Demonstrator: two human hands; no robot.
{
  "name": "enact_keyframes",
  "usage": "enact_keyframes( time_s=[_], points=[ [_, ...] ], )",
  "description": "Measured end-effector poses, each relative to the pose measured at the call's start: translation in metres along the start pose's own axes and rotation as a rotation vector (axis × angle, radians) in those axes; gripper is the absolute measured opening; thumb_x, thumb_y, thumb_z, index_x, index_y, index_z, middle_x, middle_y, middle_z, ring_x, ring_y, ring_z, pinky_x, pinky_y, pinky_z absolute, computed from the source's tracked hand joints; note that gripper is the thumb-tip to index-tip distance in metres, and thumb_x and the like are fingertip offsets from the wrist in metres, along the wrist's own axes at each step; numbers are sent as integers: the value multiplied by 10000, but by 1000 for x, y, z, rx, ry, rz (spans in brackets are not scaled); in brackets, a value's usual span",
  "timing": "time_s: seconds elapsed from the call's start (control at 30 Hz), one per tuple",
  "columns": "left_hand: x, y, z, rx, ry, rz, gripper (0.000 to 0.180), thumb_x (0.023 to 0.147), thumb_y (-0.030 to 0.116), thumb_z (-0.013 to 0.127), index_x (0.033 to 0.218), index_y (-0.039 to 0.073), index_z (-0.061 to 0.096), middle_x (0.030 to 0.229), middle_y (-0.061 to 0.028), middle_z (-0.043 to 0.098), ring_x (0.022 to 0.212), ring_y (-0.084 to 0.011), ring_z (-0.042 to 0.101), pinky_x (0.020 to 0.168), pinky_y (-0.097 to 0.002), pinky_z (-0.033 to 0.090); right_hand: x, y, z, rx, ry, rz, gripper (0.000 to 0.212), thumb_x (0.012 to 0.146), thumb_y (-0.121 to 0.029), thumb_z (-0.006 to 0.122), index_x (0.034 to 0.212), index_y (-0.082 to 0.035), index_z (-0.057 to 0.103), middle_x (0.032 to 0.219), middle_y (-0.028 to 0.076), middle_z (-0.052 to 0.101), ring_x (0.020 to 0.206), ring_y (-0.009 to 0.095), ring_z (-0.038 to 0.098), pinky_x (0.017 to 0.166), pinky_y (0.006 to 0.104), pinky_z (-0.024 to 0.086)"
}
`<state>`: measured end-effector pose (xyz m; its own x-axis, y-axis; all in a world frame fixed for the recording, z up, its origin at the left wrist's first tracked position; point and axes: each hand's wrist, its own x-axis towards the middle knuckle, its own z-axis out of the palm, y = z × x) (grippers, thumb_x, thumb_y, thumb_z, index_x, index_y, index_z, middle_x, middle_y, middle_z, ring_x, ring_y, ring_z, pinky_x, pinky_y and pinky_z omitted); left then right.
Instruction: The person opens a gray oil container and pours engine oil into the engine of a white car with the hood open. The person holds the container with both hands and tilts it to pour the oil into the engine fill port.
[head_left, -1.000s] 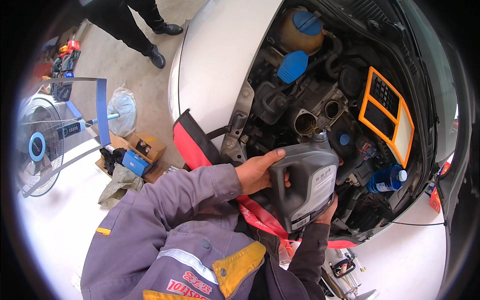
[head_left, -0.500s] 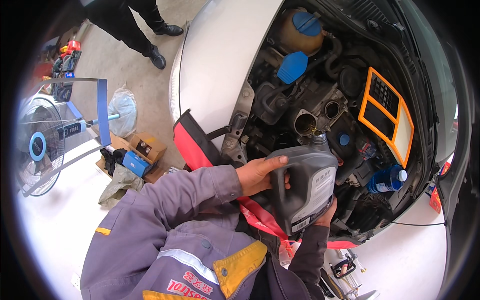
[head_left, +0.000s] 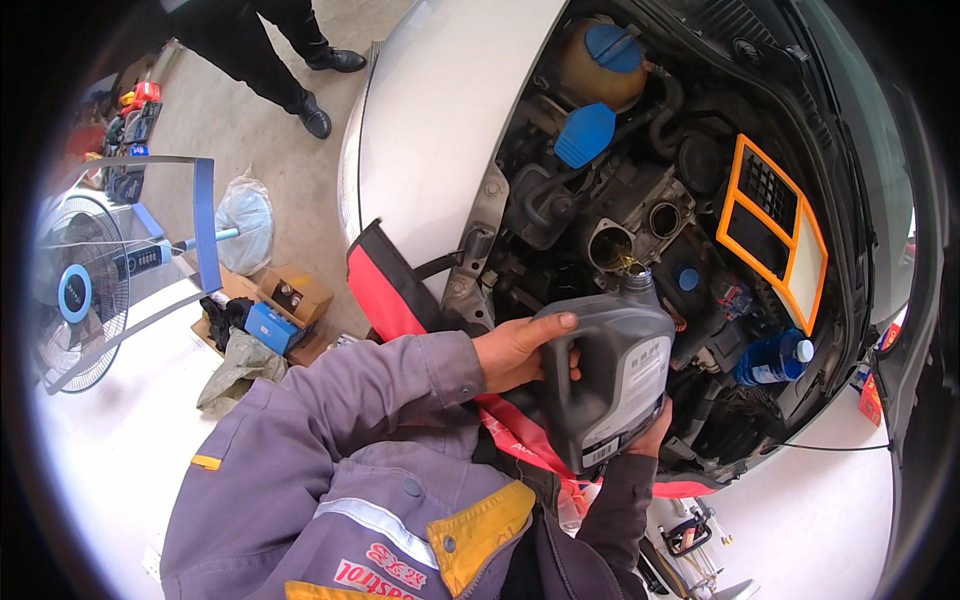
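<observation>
My left hand [head_left: 518,350] is wrapped round the handle of a dark grey motor oil jug [head_left: 610,370], its thumb lying along the top. My right hand [head_left: 652,432] grips the lower side of the jug near its base, with part of its fingers hidden behind it. The jug is tilted forward over the engine. From its mouth [head_left: 637,275] a thin golden stream of oil runs toward a round metal opening [head_left: 611,244]. Beside that lies a second round opening [head_left: 664,219].
An orange-framed air filter [head_left: 772,232] and a bottle of blue liquid [head_left: 774,358] rest at the right of the engine bay. A blue-capped reservoir [head_left: 602,66] is at the back. On the left are a fan [head_left: 80,290] and a cardboard box [head_left: 295,296]. A person in black trousers [head_left: 240,45] stands far left.
The golden stream at the jug's mouth shows more plainly now. Both hands and the jug are nearly where they were.
</observation>
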<state>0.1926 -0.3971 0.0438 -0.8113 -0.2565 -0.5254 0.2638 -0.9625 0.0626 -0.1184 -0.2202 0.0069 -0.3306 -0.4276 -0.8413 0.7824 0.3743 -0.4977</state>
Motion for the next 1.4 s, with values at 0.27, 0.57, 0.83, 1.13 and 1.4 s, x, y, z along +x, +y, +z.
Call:
enact_keyframes(
  time_s=[0.27, 0.57, 0.83, 1.13, 1.4],
  points=[
    [-1, 1, 1, 28, -8, 10, 656, 929, 548, 624, 1342, 53, 503, 1009, -90, 611, 1011, -253, 615, 963, -433, 472, -3, -1, 4, 2, -1, -5, 465, 985, -378, 385, 1199, -45, 628, 1167, 103, 676, 1065, 287, 636, 930, 398, 498],
    [-2, 9, 3, 98, -29, -5, 642, 957, 563, 566, 1344, 54, 507, 1040, -98, 615, 1050, -290, 638, 979, -447, 471, -2, 3, 2, -7, 18, -29, 476, 988, -377, 379, 1216, -38, 624, 1175, 107, 675, 1065, 287, 638, 937, 394, 496],
    [3, 9, -12, 8, -154, -91, 610, 1017, 588, 385, 1381, 108, 482, 1117, -106, 617, 1153, -339, 593, 1053, -497, 414, 0, 6, -2, -7, -17, -44, 491, 988, -370, 372, 1239, -23, 611, 1200, 119, 668, 1079, 300, 633, 950, 397, 491],
    [1, 10, -13, 30, -184, -76, 599, 1022, 569, 393, 1384, 98, 475, 1144, -119, 609, 1169, -351, 581, 1067, -505, 399, 1, 7, -3, -23, -59, -47, 468, 992, -338, 366, 1218, -13, 616, 1177, 127, 670, 1062, 294, 636, 939, 389, 495],
    [0, 9, -9, 45, -152, -73, 622, 995, 594, 439, 1364, 97, 504, 1110, -122, 619, 1147, -354, 597, 1050, -515, 413, -5, 8, -5, -10, -32, -52, 466, 992, -334, 365, 1213, -12, 619, 1176, 129, 672, 1057, 295, 640, 942, 395, 497]
  ],
)
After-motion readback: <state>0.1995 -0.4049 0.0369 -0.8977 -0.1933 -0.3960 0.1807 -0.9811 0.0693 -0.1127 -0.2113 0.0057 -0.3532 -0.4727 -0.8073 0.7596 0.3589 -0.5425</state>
